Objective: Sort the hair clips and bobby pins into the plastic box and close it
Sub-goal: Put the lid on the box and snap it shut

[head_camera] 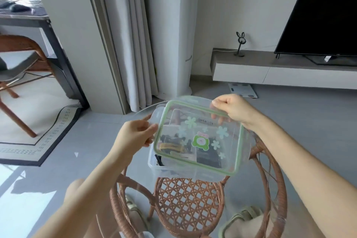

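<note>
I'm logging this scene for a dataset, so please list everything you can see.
lid: one, clear with green rim and stickers, held over the box
plastic box: one, clear, on the table
hair clips: several, dark, inside the box
table: one, brown rattan with glass top, near centre
television: one, black, on the console
console: one, white and grey, far right
curtain: one, pale grey, far centre
chair: one, brown, far left
rug: one, grey, floor at left
left hand: one, grips the lid's left edge
right hand: one, grips the lid's far corner
</note>
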Demonstrator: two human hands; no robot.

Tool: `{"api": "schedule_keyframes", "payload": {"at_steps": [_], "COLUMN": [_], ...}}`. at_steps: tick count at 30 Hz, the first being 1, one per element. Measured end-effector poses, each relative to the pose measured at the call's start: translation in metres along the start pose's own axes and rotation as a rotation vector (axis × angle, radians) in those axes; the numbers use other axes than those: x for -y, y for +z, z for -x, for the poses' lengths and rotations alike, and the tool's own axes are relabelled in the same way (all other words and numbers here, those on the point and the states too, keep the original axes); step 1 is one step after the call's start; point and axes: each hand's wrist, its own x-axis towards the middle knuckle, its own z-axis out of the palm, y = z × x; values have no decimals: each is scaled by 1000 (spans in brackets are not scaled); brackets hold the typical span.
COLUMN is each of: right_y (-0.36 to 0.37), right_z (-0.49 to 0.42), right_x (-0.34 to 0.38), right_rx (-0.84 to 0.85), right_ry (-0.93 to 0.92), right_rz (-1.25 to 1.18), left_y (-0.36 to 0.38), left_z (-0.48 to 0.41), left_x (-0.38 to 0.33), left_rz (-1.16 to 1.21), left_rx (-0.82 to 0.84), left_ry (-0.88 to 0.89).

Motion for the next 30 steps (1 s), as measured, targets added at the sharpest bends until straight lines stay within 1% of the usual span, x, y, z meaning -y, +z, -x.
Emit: {"api": "schedule_keyframes", "payload": {"at_steps": [2, 6, 8, 16, 20, 26, 28, 30], "right_y": [19, 46, 53, 65, 66, 70, 70, 65], "right_z": [-15, -40, -46, -57, -60, -58, -55, -45], "right_x": [-12, -34, -40, -44, -47, -47, -45, -42], "right_rx": [33, 2, -2, -27, -23, -43, -74, -148], "right_ry": [29, 14, 29, 36, 39, -9, -46, -103], "right_rz": [22, 336, 402, 422, 422, 521, 572, 636], "left_y": [-2, 0, 3, 8, 7, 8, 9, 11], "left_z": [0, -1, -3, -11, -11, -9, -8, -5], "left_x": [16, 35, 41, 44, 44, 45, 45, 45], "left_rz": [-55, -118, -119, 25, 40, 61, 39, 13], "left_rx": [-3, 7, -1, -29, -20, -28, -37, -54], "left_ry": [-64, -150, -171, -239, -249, -254, -248, -229]}}
